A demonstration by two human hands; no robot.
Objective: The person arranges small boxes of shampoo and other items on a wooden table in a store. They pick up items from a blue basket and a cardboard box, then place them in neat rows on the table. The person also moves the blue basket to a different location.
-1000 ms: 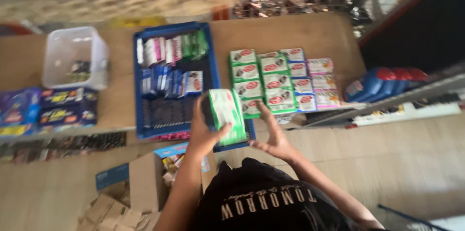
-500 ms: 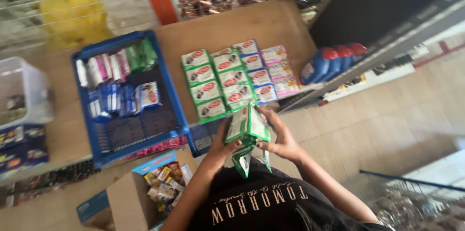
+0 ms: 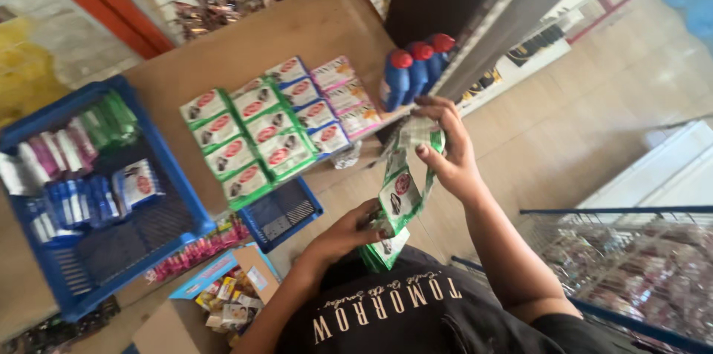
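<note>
Sachets (image 3: 399, 198) hang in a green strip between both hands, off the counter's (image 3: 312, 27) front edge. The right hand (image 3: 445, 152) pinches the strip's top; the left hand (image 3: 345, 234) grips its lower end. Soap packs (image 3: 260, 127) lie on the counter, blue bottles (image 3: 416, 68) at its right edge.

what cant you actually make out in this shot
- Head view: the lower end of the strip of green sachets is hidden behind the left hand.
- The cardboard box is cut off by the bottom edge.
- The blue crate runs off the left edge.
- The wire basket contents are too blurred to identify.
</note>
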